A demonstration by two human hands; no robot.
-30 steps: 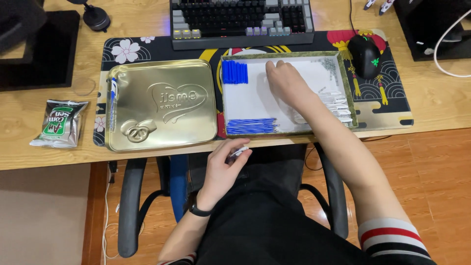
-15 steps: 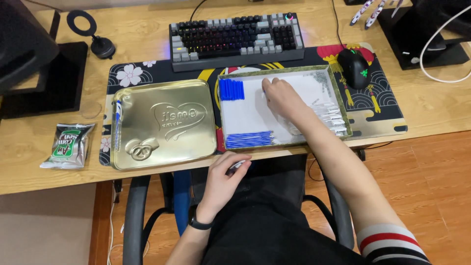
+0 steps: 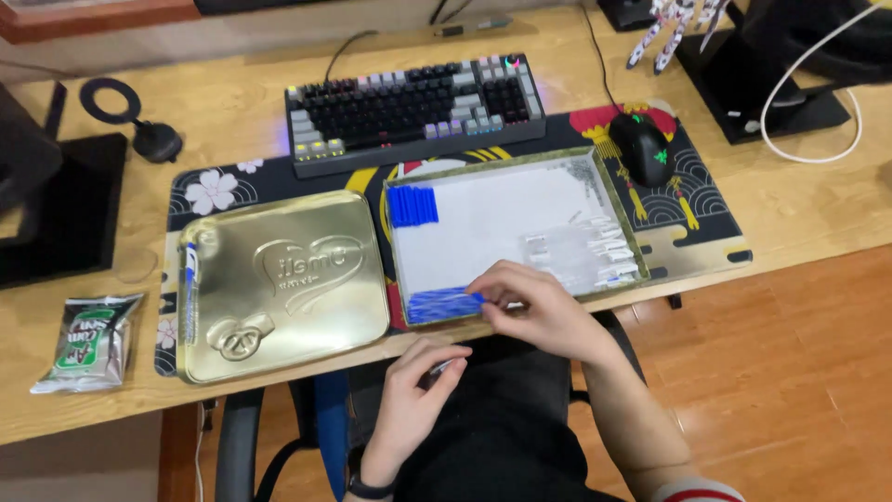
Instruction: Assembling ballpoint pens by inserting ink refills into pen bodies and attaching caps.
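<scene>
The right hand (image 3: pixel 534 311) pinches a small blue plastic piece (image 3: pixel 474 297) at the front edge of the shallow rectangular metal tin tray (image 3: pixel 609 200), beside a blue pile (image 3: pixel 441 305). Below the tray, off the wooden tabletop (image 3: pixel 242 112), the left hand (image 3: pixel 418 390) is closed around a small silvery pen-like part (image 3: pixel 443 365).

The right hand (image 3: pixel 539 311) hides part of the blue pieces (image 3: pixel 444 304); the left hand (image 3: pixel 415 390) mostly conceals a small silvery object (image 3: pixel 442 367).
</scene>
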